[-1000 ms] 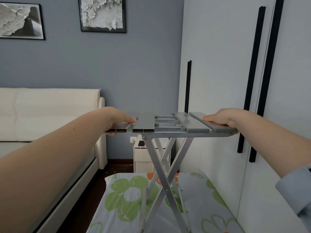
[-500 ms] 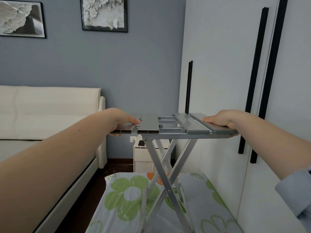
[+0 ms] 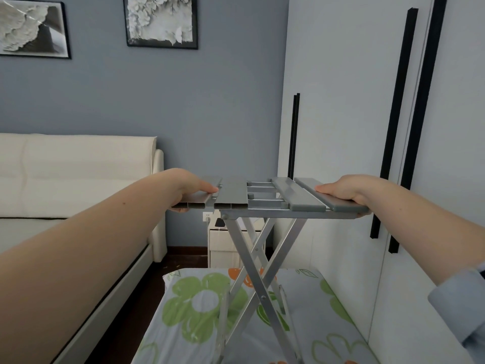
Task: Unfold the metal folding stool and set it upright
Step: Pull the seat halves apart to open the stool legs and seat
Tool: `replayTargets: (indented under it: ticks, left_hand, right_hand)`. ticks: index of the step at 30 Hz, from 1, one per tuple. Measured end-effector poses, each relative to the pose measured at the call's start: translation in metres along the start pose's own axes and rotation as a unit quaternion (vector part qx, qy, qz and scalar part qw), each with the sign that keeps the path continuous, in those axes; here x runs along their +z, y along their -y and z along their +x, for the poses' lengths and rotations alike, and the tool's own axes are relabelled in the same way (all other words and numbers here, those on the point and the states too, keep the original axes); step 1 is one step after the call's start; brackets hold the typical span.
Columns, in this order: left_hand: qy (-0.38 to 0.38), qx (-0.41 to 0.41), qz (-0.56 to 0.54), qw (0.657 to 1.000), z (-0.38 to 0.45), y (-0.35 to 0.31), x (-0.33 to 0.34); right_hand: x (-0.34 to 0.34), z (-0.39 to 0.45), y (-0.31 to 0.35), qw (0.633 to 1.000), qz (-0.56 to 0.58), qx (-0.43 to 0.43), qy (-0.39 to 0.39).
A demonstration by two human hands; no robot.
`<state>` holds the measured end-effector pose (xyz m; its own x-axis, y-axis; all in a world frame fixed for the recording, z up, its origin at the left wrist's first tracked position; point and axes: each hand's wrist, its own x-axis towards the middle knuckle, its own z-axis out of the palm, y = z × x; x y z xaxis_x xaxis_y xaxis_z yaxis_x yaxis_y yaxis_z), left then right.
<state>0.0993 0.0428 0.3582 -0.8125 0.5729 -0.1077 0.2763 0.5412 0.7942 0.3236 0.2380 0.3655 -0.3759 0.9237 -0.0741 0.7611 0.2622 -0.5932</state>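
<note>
A grey metal folding stool [image 3: 265,198] stands in front of me with its slatted seat nearly level and its crossed silver legs [image 3: 258,271] reaching down to a flower-print surface [image 3: 194,306]. My left hand [image 3: 189,189] grips the seat's left edge, thumb on top and fingers underneath. On the opposite edge, my right hand [image 3: 346,189] holds the same way. A gap shows two thin rods between the middle slats. The legs' feet are out of view at the bottom.
A cream sofa [image 3: 78,174] runs along the left. A white wardrobe [image 3: 341,127] with black vertical handles fills the right, close to the stool. A small white cabinet [image 3: 225,245] stands against the grey-blue wall behind the legs. Dark floor [image 3: 162,269] lies between the sofa and the flower-print surface.
The seat has spread slightly wider, with the gap between the middle slats growing. Both hands keep their hold on its edges.
</note>
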Motion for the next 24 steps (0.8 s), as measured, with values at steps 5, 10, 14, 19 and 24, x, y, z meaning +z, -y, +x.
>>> replayTargets:
  ticks: [5,10,14,19,24]
  left_hand:
    - [-0.005,-0.006,0.0,1.0,0.0001,-0.002,0.0024]
    - [-0.022,0.004,0.003,1.0,-0.0001,-0.0017,0.0031]
    - [-0.019,0.006,0.005,1.0,-0.0009,-0.0028,0.0041]
    - [-0.013,-0.002,0.0,1.0,-0.0014,-0.0035,0.0067]
    - [-0.018,0.002,-0.015,1.0,-0.0012,-0.0036,0.0077]
  right_hand:
    - [-0.0003,0.0019,-0.0034,1.0,0.005,0.0,0.001]
    - [-0.0001,0.0043,-0.0035,1.0,-0.001,0.004,0.004]
    - [0.0015,0.0052,-0.0032,1.0,0.009,0.003,0.007]
    - [0.0043,0.0048,-0.0033,1.0,0.007,0.003,0.005]
    - [0.0049,0.0056,-0.0032,1.0,0.008,0.005,0.007]
